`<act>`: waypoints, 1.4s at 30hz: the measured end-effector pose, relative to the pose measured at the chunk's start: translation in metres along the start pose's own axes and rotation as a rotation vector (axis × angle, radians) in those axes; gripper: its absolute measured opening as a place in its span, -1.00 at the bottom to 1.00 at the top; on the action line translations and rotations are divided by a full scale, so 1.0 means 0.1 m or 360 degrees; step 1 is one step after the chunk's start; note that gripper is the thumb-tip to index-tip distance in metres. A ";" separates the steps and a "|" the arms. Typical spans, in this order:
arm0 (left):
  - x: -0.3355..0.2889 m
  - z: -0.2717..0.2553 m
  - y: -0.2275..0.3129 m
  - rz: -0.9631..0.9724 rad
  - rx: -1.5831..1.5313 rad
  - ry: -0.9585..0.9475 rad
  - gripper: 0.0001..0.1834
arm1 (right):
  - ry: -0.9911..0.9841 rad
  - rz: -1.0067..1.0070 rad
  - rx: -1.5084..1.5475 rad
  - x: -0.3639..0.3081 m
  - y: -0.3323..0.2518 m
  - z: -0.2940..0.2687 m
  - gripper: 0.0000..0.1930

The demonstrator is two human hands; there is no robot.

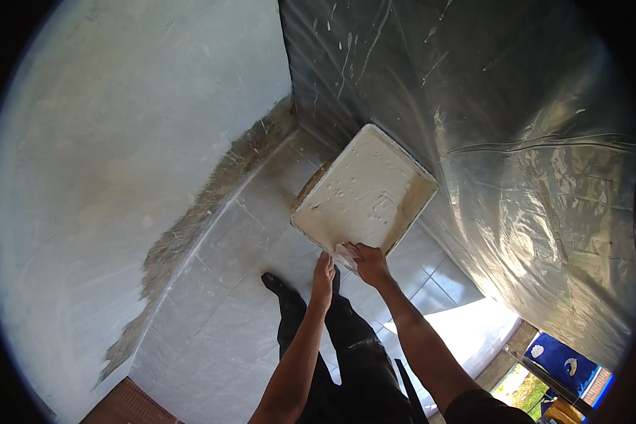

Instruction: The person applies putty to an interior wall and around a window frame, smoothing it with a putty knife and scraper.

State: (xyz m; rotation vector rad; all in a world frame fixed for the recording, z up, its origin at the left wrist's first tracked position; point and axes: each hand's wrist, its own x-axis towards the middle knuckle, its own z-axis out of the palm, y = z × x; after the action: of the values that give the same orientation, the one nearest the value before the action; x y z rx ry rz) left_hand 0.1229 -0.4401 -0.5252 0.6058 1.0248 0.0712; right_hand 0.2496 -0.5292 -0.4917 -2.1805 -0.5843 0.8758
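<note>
"Where is the work?"

"At twelve o'clock from the person: a shallow, rectangular, white-crusted tray (415,203) of wet off-white paste (360,177). Its near corner points to six."

"And the hands?"

"The right hand (370,261) grips a small, pale, paste-smeared piece (345,253) over the tray's near edge; I can't make out its kind. The left hand (324,272) is just beside it at eight, fingers together; I can't tell whether it grasps anything."

"Room to move?"

"Tight at two, where shiny black plastic sheeting (537,177) runs close by the tray's edge. More at nine: grey floor tiles (222,272) stretch to the pale plastered wall (134,141)."
</note>
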 end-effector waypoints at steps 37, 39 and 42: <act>-1.38 0.97 2.06 0.1139 0.0715 -0.0294 -0.22 | -0.0043 -0.0381 0.2731 -0.40 -1.72 -1.43 -0.40; -1.54 0.93 2.35 0.1191 0.0588 -0.0406 -0.24 | -0.0056 -0.0470 0.2740 -0.32 -2.05 -1.42 -0.39; -1.62 0.54 2.95 0.1648 0.1048 -0.0236 -0.21 | -0.0086 -0.0591 0.2781 -0.18 -2.71 -1.34 -0.38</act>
State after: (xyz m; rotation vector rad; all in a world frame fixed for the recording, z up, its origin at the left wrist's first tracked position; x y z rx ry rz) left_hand 0.1457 -0.2712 -0.2304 1.6767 0.4808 0.6023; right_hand 0.2963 -0.4235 -0.2121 -0.4432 -0.0582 0.7151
